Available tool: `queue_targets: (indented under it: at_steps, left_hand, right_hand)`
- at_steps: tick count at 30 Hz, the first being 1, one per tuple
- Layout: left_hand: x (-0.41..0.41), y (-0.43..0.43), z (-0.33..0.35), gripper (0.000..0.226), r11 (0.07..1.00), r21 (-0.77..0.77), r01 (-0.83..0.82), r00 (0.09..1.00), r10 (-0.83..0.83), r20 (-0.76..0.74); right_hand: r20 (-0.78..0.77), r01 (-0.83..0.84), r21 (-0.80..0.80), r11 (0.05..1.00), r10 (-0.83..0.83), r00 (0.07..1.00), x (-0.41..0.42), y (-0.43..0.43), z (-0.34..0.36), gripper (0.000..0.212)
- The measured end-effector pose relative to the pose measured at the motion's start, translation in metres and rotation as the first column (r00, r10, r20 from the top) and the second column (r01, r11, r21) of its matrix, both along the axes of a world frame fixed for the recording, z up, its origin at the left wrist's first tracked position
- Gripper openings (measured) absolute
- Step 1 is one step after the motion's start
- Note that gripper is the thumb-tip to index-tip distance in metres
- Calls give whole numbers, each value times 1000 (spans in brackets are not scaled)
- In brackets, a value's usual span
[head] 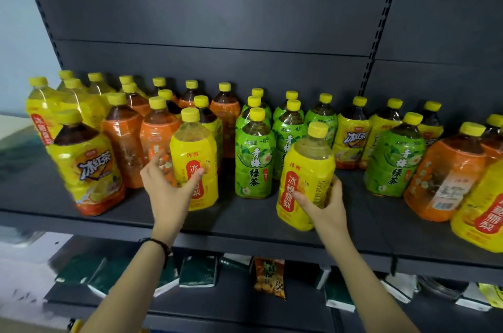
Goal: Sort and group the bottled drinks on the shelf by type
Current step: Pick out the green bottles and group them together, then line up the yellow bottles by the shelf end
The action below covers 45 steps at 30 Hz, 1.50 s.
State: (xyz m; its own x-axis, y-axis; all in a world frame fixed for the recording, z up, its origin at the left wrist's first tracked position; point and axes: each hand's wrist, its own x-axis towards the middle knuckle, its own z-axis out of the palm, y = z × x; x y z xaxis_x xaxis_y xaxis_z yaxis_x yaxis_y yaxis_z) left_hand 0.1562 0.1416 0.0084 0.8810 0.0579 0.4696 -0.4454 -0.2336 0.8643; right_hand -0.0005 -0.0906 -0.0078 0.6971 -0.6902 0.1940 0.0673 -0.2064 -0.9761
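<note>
Head view — hands (325, 206) gripping glossy yellow bottle (306, 177).

Two bare forearms reach up from the bottom edge of the view, with no sleeves showing anywhere along them. The left hand (168, 185) and the right hand (325, 206) wear no gloves, and no rings show on the fingers that can be seen. The fingernails look short and unpainted, though the picture is slightly blurred there. The only thing worn is a thin dark cord bracelet (160, 247) around the left wrist, a narrow band with a small thicker knot or bead at its outer side.
</note>
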Motion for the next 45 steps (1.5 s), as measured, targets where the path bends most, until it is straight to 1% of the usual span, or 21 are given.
queue_targets:
  at_steps: [2, 4, 8, 10, 12, 14, 16, 17, 19, 22, 24, 25, 29, 33, 37, 41, 45]
  left_hand:
    - [17, -2, -1, 99, 990, 31, 137, 990, -135, -51]
    - [25, -3, -2, 105, 977, 38, 208, 974, -204, -102]
    - [33, 4, 1, 110, 967, 59, 249, 945, -229, -233]
    - [32, 9, 4, 111, 960, 88, 264, 938, -235, -255]
    - [26, 14, 6, 105, 959, 98, 266, 943, -237, -236]
    - [17, 18, 6, 92, 960, 90, 267, 948, -244, -204]
    - [12, 24, 6, 76, 953, 17, 304, 934, -294, -204]
    - [11, 27, 7, 73, 947, -10, 320, 926, -315, -210]
    - [9, 37, 7, 77, 948, -44, 317, 918, -318, -238]
    - [9, 67, 7, 88, 949, -95, 300, 909, -315, -273]
    - [11, 96, 7, 101, 950, -127, 286, 908, -311, -281]
    - [12, 111, 8, 103, 950, -144, 276, 911, -307, -275]
    - [32, 188, 19, 103, 952, -191, 241, 927, -284, -246]
    - [70, 267, 33, 103, 964, -152, 217, 939, -249, -236]
    - [115, 328, 34, 101, 973, -102, 209, 943, -228, -242]
    - [152, 364, 25, 101, 974, -58, 219, 938, -226, -261]
    - [188, 376, 15, 101, 969, -110, 220, 927, -243, -286]
  right_hand:
    - [-1, -56, 14, 998, 56, 998, 5, 10, 2, 98]
    - [-1, -111, 29, 993, 111, 994, 10, 20, 3, 96]
    - [13, -171, 41, 985, 170, 985, 20, 40, 1, 92]
    - [25, -180, 51, 982, 179, 983, 24, 49, 1, 90]
    - [34, -199, 63, 978, 197, 980, 26, 56, 1, 90]
    - [28, -209, 69, 975, 208, 978, 27, 63, 1, 90]
    - [21, -206, 51, 977, 206, 978, 29, 73, 2, 92]
    - [22, -201, 35, 979, 200, 980, 30, 78, 2, 94]
    - [31, -184, 17, 983, 183, 983, 33, 91, 1, 97]
    - [48, -147, 24, 989, 145, 988, 39, 111, 3, 89]
    - [46, -123, 37, 992, 121, 992, 47, 127, 5, 93]
    - [48, -120, 43, 992, 118, 992, 52, 136, 5, 95]
    - [81, -154, 68, 986, 148, 986, 77, 194, 5, 93]
    - [116, -212, 91, 973, 201, 973, 106, 269, 6, 93]
    - [195, -274, 122, 954, 247, 949, 141, 342, 17, 84]
    - [250, -316, 117, 941, 280, 927, 178, 406, 24, 88]
    - [248, -262, 47, 964, 243, 938, 223, 451, 21, 95]
